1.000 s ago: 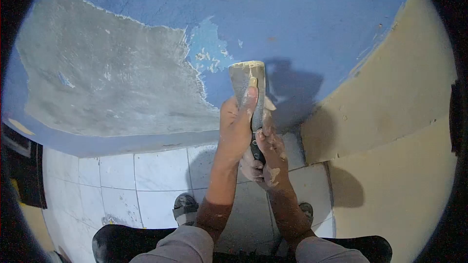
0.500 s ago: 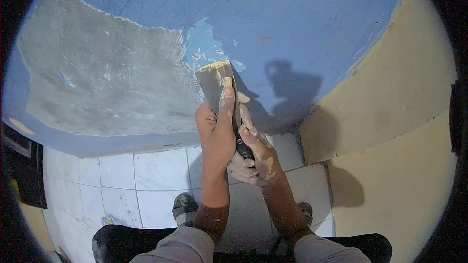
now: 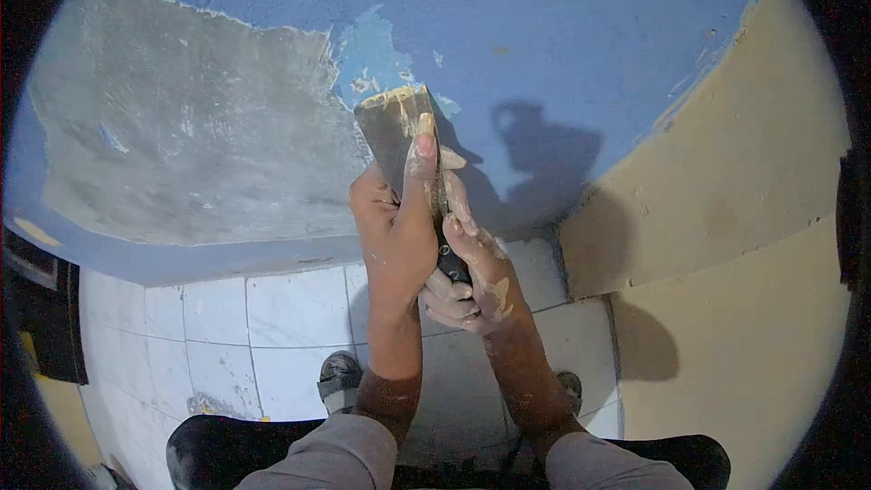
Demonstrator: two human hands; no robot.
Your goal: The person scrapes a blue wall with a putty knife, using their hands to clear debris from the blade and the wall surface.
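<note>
A putty knife (image 3: 385,132) with a wide flat metal blade and a black handle is held in both hands, blade pointing up the wall. Cream-coloured residue lines the blade's edge, which lies over the light blue worn patch (image 3: 370,47). My left hand (image 3: 395,222) is closed on the blade, its thumb pressed along the face. My right hand (image 3: 476,277) wraps the handle lower down, its fingers smeared with pale compound. Whether the blade's edge touches the wall is hard to tell.
The blue wall (image 3: 562,36) has a large bare grey patch (image 3: 200,127) on the left. A beige wall (image 3: 708,154) meets it at the right. Below are white floor tiles (image 3: 295,308), my shoes (image 3: 340,377) and a black seat (image 3: 236,445) under me.
The view has tilted slightly, so the wall sits higher in the picture. Both hands and the putty knife have moved up a little, with the same grip.
</note>
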